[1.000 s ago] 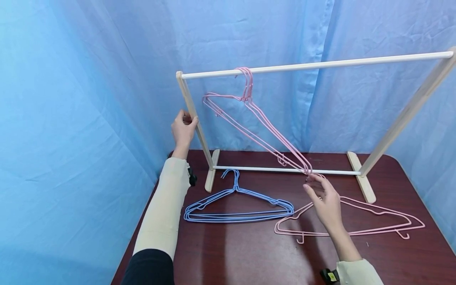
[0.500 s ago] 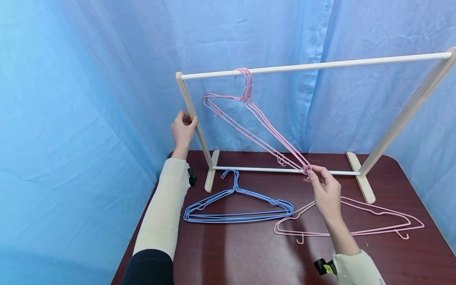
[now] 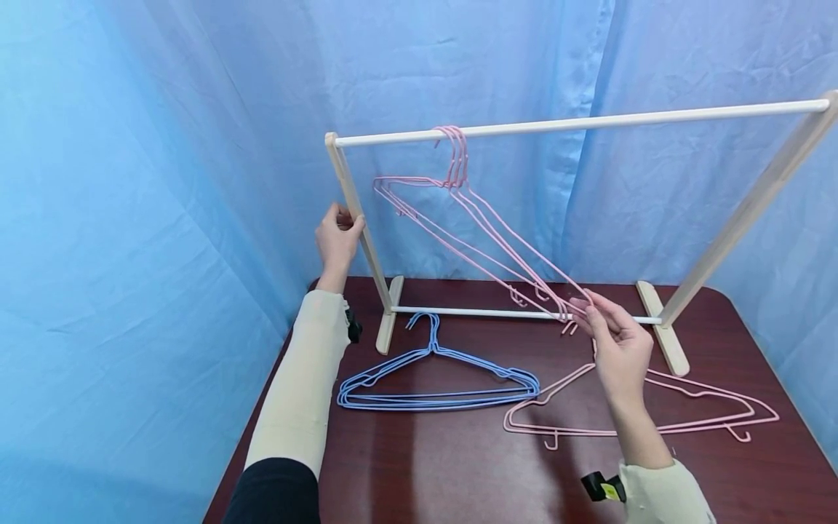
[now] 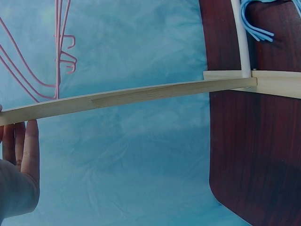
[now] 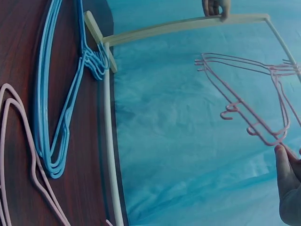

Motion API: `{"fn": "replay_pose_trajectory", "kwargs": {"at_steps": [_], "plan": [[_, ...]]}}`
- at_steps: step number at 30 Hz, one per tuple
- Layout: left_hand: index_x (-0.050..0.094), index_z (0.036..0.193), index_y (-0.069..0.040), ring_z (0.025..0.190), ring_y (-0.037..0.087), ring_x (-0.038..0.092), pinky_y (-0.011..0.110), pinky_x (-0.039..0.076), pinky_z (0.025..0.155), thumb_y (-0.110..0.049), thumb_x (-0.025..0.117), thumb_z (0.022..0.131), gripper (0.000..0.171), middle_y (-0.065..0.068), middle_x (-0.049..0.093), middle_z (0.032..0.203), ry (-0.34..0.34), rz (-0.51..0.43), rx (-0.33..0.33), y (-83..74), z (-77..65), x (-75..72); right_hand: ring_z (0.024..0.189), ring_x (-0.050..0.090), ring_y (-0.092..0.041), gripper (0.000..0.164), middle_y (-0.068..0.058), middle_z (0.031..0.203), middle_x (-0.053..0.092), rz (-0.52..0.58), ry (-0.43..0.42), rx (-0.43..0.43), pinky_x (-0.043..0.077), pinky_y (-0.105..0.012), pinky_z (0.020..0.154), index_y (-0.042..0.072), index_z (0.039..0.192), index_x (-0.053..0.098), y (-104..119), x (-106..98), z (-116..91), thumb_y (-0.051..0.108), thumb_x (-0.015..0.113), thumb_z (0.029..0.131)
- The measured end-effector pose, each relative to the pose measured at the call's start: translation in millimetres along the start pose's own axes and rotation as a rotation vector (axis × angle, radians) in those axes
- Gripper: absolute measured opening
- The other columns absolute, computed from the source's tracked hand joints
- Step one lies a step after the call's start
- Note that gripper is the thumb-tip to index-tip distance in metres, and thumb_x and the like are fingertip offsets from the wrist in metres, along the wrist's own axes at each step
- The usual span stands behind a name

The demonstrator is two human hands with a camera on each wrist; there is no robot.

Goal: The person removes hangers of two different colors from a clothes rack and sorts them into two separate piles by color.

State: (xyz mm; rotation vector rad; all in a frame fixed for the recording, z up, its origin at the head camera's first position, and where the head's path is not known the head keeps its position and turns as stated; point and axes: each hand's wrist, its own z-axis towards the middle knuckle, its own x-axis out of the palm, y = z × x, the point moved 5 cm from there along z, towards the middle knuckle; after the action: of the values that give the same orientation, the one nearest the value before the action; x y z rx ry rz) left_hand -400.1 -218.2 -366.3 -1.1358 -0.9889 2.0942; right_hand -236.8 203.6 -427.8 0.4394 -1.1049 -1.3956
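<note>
My left hand (image 3: 338,240) grips the left wooden post (image 3: 346,182) of a hanging rack, fingers and thumb around its edge. Several pink clothes hangers hook over the white top bar (image 3: 628,119) close to that post. Between thumb and fingers, my right hand (image 3: 622,349) pinches the lower right corner of one pink clothes hanger (image 3: 568,279), drawn a little apart from the others. In the right wrist view, only part of the right hand (image 5: 289,188) shows, at the right edge by the hanger's corner.
Blue hangers (image 3: 433,347) lie stacked on the dark table (image 3: 471,473) before the rack. Pink hangers (image 3: 700,425) lie to their right, partly behind the right forearm. A white lower bar (image 3: 478,312) joins the rack's feet. Blue curtains (image 3: 196,218) surround the table.
My right hand first nears the hanging pink hangers' corners, then takes hold there. Now it has moved right, swinging one pink clothes hanger away from the rest. The left hand stays on the post.
</note>
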Motion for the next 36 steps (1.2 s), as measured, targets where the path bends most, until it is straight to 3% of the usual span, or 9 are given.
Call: {"fn": "replay_pose_trajectory", "kwargs": {"at_steps": [12, 24, 30, 36], "plan": [[0.058, 0.099, -0.005, 0.095, 0.032, 0.069, 0.046, 0.054, 0.077, -0.025, 0.064, 0.095, 0.021, 0.017, 0.069, 0.102, 0.006, 0.012, -0.001, 0.6, -0.2, 0.7, 0.083, 0.077, -0.027, 0.027, -0.022, 0.092, 0.077, 0.239, -0.166, 0.133, 0.058, -0.032, 0.077, -0.025, 0.112, 0.060, 1, -10, 9, -0.010, 0.062, 0.090], [0.058, 0.099, -0.006, 0.095, 0.032, 0.069, 0.046, 0.054, 0.077, -0.025, 0.064, 0.095, 0.020, 0.017, 0.069, 0.102, 0.009, 0.006, -0.007, 0.7, 0.0, 0.2, 0.082, 0.076, -0.036, 0.025, -0.032, 0.091, 0.073, 0.484, -0.240, 0.109, 0.054, -0.043, 0.076, -0.026, 0.112, 0.060, 7, -24, 18, -0.017, 0.059, 0.088], [0.058, 0.098, -0.007, 0.094, 0.031, 0.069, 0.045, 0.053, 0.076, -0.026, 0.063, 0.095, 0.020, 0.016, 0.069, 0.102, 0.007, 0.022, -0.014, 0.9, 0.1, -0.4, 0.083, 0.076, -0.037, 0.029, -0.032, 0.094, 0.072, 0.505, -0.281, 0.125, 0.055, -0.042, 0.076, -0.027, 0.115, 0.058, 14, -35, 19, -0.018, 0.060, 0.087], [0.058, 0.098, -0.006, 0.094, 0.032, 0.069, 0.044, 0.053, 0.074, -0.026, 0.063, 0.095, 0.020, 0.016, 0.069, 0.102, 0.009, 0.016, -0.016, 0.1, 0.3, -1.0, 0.083, 0.075, -0.039, 0.030, -0.035, 0.095, 0.071, 0.503, -0.321, 0.085, 0.056, -0.043, 0.074, -0.029, 0.115, 0.056, 22, -51, 18, -0.019, 0.060, 0.086]]}}
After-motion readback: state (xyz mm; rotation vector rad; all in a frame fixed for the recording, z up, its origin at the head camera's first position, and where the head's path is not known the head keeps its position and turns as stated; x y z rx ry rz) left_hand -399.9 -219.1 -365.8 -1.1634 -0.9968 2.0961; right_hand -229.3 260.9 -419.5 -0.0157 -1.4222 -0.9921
